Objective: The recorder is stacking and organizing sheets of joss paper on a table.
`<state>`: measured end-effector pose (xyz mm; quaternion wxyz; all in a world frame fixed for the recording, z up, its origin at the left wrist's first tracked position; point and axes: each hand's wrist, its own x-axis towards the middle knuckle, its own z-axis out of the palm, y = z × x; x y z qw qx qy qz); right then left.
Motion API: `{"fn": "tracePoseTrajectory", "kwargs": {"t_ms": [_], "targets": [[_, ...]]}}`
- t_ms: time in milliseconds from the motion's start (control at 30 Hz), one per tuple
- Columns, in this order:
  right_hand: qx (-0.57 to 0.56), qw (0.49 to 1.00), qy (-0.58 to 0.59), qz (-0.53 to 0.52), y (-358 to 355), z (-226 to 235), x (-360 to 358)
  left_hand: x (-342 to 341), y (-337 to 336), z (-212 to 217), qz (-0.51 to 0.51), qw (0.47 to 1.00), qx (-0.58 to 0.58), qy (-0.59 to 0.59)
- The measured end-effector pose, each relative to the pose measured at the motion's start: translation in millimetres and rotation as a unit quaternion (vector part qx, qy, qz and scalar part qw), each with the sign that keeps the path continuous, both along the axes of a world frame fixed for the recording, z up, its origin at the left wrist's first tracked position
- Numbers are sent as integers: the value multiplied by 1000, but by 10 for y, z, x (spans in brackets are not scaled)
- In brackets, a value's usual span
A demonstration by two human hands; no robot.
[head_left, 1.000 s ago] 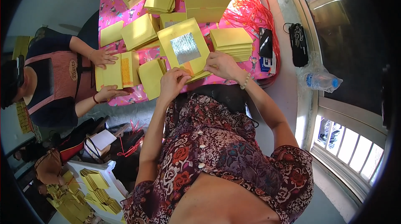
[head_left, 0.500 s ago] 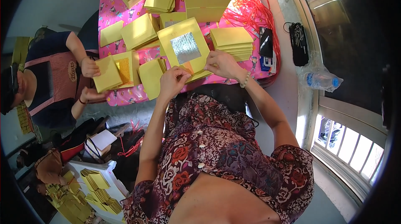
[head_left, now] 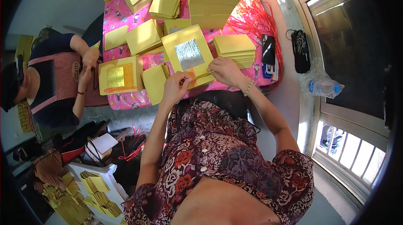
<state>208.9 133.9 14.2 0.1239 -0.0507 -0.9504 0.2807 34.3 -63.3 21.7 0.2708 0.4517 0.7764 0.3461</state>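
Observation:
A yellow sheet of paper with a silver foil square (head_left: pixel 188 54) lies on a stack of like sheets at the near edge of the table. My left hand (head_left: pixel 175 87) is closed in a pinch at the sheet's near left corner, beside an orange stripe. My right hand (head_left: pixel 228 72) is closed on the near right edge, its fingertips folding the paper over. Folded yellow papers (head_left: pixel 155 84) lean just left of my left hand. A pile of folded yellow papers (head_left: pixel 236 51) sits right beyond my right hand.
A co-worker (head_left: pixel 54 78) at the left holds a small yellow piece over yellow sheets with gold foil (head_left: pixel 117 77). Tall yellow stacks (head_left: pixel 213 4) and red strings (head_left: pixel 258 19) lie on the pink tablecloth (head_left: pixel 119 15). A phone (head_left: pixel 268 50) and a plastic bottle (head_left: pixel 323 87) are at the right.
The co-worker has lifted the folded yellow paper off the gold-foil sheets and drawn both hands toward the chest. My hands stay at the sheet's near edge; the whole view has shifted slightly.

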Motion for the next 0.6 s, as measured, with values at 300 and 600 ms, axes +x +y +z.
{"fn": "tracePoseTrajectory", "kwargs": {"t_ms": [300,600], "targets": [[-264,964,-3,-46,149,232,-159,-339,-66,-114,28,974,192,117],[-339,919,28,-199,-16,-157,-445,-330,122,-251,166,982,63,-63]]}}
